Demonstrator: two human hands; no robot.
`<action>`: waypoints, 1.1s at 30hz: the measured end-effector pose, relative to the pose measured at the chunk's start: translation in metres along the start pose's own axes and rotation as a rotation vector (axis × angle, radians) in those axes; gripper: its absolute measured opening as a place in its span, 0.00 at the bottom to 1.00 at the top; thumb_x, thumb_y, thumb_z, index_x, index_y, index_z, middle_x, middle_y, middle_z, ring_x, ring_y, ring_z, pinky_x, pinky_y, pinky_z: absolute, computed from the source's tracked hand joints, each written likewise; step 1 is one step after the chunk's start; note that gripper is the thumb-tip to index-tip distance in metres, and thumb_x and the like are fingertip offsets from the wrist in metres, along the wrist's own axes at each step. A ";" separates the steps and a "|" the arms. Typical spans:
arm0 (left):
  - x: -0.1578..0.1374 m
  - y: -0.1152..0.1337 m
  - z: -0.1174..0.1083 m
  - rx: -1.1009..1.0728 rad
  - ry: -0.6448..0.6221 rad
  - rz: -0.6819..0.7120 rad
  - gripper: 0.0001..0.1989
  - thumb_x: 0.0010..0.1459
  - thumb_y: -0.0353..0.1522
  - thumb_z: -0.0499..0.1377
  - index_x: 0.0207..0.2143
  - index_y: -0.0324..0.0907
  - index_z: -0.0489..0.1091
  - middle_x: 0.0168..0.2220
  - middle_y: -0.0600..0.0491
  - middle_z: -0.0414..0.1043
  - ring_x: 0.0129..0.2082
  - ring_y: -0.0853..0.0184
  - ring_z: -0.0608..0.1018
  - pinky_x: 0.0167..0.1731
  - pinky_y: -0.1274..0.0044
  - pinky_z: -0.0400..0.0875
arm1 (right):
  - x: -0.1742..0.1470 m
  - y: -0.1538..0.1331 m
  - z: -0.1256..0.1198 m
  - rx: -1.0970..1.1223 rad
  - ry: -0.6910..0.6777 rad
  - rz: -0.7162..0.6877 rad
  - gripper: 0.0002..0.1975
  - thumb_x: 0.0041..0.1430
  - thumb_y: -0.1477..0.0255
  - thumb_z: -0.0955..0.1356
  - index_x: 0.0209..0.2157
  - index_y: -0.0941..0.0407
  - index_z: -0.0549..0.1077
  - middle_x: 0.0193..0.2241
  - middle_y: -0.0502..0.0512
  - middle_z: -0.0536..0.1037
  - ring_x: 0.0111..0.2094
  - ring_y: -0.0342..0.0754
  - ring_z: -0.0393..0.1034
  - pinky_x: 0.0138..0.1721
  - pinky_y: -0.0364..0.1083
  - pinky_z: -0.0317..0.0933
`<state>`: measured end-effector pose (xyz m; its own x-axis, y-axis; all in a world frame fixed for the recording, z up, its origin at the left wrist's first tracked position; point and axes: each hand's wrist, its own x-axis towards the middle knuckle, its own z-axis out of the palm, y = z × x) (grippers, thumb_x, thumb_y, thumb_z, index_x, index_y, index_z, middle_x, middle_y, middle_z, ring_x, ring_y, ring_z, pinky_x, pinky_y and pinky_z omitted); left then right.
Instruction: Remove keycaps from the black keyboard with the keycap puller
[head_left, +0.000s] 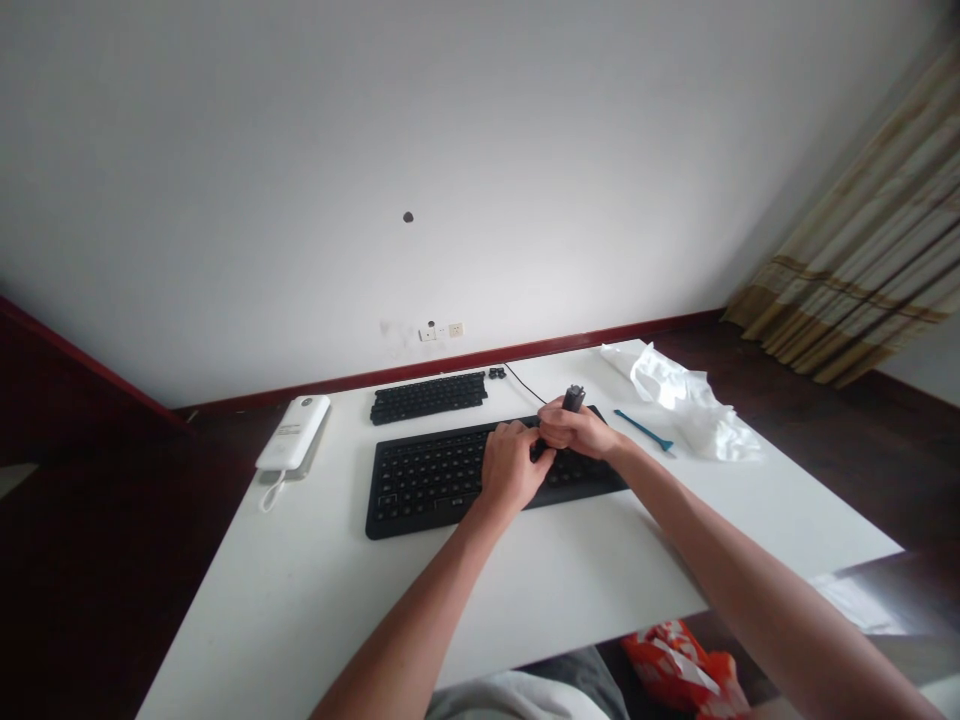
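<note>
A black keyboard with its keycaps off lies across the white table, its key positions bare. My right hand is wrapped round a black-handled tool held upright over the keyboard's right half; the handle's end sticks out above the fist and its lower end is hidden. My left hand rests on the middle of the keyboard, touching my right hand. Its thumb and forefinger close round a dark spot near the tool's lower end; what lies between them is unclear. Behind lies a block of black keycaps.
Several loose keycaps sit by the block, near a thin black cable. A blue pry tool and crumpled white wrapping lie right. A white power bank with a looped strap is left. A red bag is below the table edge.
</note>
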<state>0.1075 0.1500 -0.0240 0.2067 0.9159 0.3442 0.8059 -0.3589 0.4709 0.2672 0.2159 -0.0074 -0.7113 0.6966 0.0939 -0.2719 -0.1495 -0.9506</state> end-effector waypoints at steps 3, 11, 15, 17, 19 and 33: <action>0.001 0.002 0.001 0.027 -0.004 -0.018 0.06 0.61 0.37 0.67 0.40 0.46 0.79 0.36 0.51 0.75 0.41 0.59 0.75 0.41 0.70 0.67 | 0.001 0.003 -0.008 0.093 -0.016 -0.011 0.27 0.64 0.64 0.70 0.17 0.54 0.53 0.14 0.41 0.49 0.16 0.38 0.42 0.20 0.43 0.39; 0.000 0.005 0.001 0.005 -0.008 -0.022 0.10 0.60 0.39 0.68 0.43 0.48 0.79 0.37 0.52 0.76 0.42 0.59 0.74 0.43 0.70 0.67 | 0.000 0.005 -0.020 0.276 0.038 -0.027 0.26 0.58 0.64 0.71 0.18 0.53 0.51 0.13 0.40 0.45 0.16 0.39 0.37 0.19 0.43 0.40; -0.001 0.005 0.001 0.026 -0.011 -0.019 0.12 0.58 0.40 0.70 0.42 0.47 0.78 0.38 0.51 0.76 0.42 0.59 0.74 0.43 0.69 0.67 | 0.001 0.000 -0.011 0.213 0.076 -0.002 0.26 0.59 0.64 0.70 0.18 0.53 0.51 0.13 0.40 0.45 0.16 0.38 0.38 0.19 0.44 0.39; -0.001 0.005 0.001 0.036 -0.016 -0.015 0.12 0.57 0.40 0.70 0.41 0.46 0.78 0.37 0.52 0.75 0.42 0.58 0.74 0.43 0.68 0.68 | 0.002 -0.004 0.000 0.103 0.122 0.021 0.26 0.60 0.64 0.70 0.18 0.53 0.52 0.14 0.41 0.48 0.16 0.38 0.39 0.19 0.44 0.39; 0.000 0.004 0.001 0.027 -0.019 0.000 0.11 0.58 0.40 0.70 0.41 0.47 0.77 0.38 0.52 0.76 0.42 0.58 0.74 0.43 0.68 0.68 | 0.002 -0.008 0.015 -0.100 0.198 0.033 0.24 0.62 0.63 0.70 0.18 0.54 0.56 0.14 0.42 0.52 0.17 0.39 0.43 0.20 0.44 0.40; 0.001 0.002 0.001 -0.041 -0.029 -0.022 0.11 0.57 0.39 0.71 0.42 0.48 0.79 0.38 0.51 0.76 0.42 0.57 0.75 0.44 0.68 0.68 | 0.004 -0.009 0.032 -0.295 0.454 0.004 0.25 0.62 0.60 0.72 0.18 0.54 0.59 0.14 0.44 0.56 0.18 0.40 0.49 0.21 0.45 0.45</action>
<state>0.1093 0.1502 -0.0237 0.2057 0.9282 0.3101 0.7873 -0.3452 0.5110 0.2464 0.1979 0.0113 -0.3428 0.9393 0.0150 -0.0296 0.0052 -0.9995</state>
